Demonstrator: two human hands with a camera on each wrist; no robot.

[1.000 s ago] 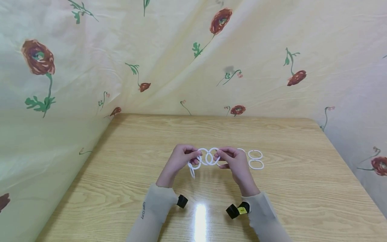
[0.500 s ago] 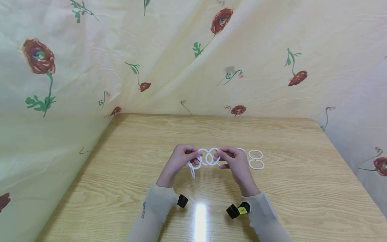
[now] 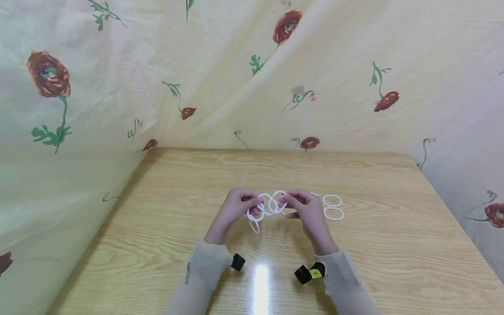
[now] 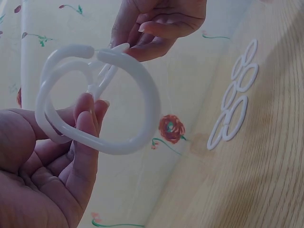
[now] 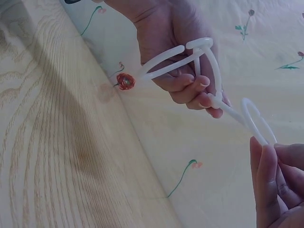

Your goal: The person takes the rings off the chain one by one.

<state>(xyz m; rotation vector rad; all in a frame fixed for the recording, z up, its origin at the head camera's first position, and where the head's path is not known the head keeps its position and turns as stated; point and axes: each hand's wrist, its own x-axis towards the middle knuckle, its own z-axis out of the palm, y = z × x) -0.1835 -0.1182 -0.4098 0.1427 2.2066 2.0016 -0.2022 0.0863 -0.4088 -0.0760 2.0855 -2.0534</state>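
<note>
Both hands hold a short chain of white plastic split rings above the table. My left hand pinches one ring between thumb and fingers. From there, a ring with a narrow gap hangs below the hand, with another ring dangling from it. At the other end, my right hand pinches the last ring by its edge. Between the hands, two rings overlap and cross in the head view. The right fingers partly cover the end ring.
Several more white rings lie flat in two rows on the wooden table, just beyond and right of the right hand. A flowered cloth hangs behind the table and along its left side.
The rings dangling below the left hand have swung a little to the right and turned. The ring in the right hand is tilted slightly higher. Both hands stay nearly in place.
</note>
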